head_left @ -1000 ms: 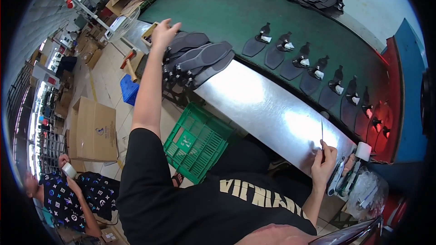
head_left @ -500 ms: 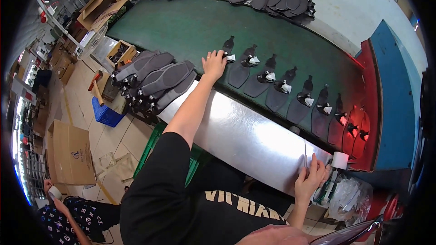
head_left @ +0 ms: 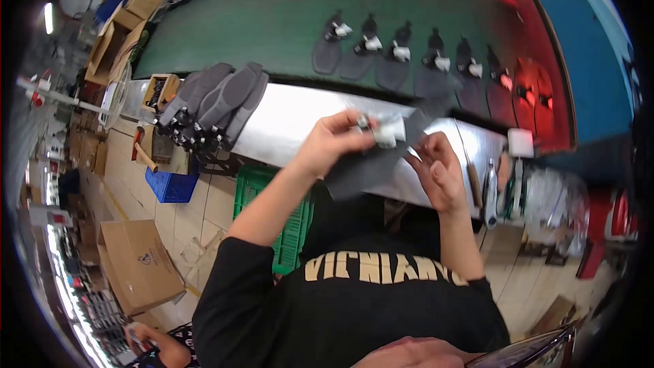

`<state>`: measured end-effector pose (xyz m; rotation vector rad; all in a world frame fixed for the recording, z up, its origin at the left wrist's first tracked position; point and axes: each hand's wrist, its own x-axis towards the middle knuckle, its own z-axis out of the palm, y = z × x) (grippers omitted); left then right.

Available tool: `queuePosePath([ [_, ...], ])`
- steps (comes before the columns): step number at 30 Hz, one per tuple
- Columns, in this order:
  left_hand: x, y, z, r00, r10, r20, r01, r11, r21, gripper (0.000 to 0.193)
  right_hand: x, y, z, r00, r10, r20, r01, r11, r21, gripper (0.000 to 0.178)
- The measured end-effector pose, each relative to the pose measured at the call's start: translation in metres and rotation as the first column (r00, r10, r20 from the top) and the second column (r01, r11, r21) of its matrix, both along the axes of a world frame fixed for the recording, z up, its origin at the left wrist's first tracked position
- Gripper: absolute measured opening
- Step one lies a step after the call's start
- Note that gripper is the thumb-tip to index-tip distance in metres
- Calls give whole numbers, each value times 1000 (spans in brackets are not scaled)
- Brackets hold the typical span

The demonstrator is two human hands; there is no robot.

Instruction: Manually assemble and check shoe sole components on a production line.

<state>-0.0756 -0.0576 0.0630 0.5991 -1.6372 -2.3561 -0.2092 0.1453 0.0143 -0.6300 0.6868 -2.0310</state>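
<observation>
A dark grey sandal [head_left: 364, 172] hangs slightly blurred above the bench, with white wrapping [head_left: 390, 131] around its strap. My left hand [head_left: 327, 143] is closed on it at the strap, thumb and fingers pinching there. My right hand [head_left: 441, 172] is beside the other end of the sandal, its fingers apart and half curled. Some of its fingertips are close to the sole's edge; whether they touch it is unclear. To the right of that hand, a thin pointed tool with a brown handle [head_left: 473, 184] lies on the metal bench top [head_left: 286, 112].
Several sandals [head_left: 393, 73] stand in a row on the green belt [head_left: 238, 24], the rightmost under red light by a blue machine housing [head_left: 586, 34]. Grey soles [head_left: 228, 99] are piled at left. A white roll [head_left: 520, 142] and hand tools [head_left: 490, 194] lie at right.
My left hand has taken a sandal off the belt and brought it over the bench towards me. My right hand has moved up from beside the pointed tool to the sandal.
</observation>
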Motion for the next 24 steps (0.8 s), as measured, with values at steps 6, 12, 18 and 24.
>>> queuePosePath([
  [6,31,61,-23,988,63,-142,-21,960,278,25,18,14,47,973,-156,-172,168,984,58,25],
  [12,52,69,-33,986,91,-138,-63,980,190,30,50,44,54,716,-86,-693,393,869,299,29],
  [18,60,71,-29,983,111,-144,-89,985,147,31,55,57,45,568,-45,-822,436,864,254,49],
  [24,57,74,-28,980,94,-177,-72,989,130,32,57,56,37,592,-82,-802,434,870,232,43],
])
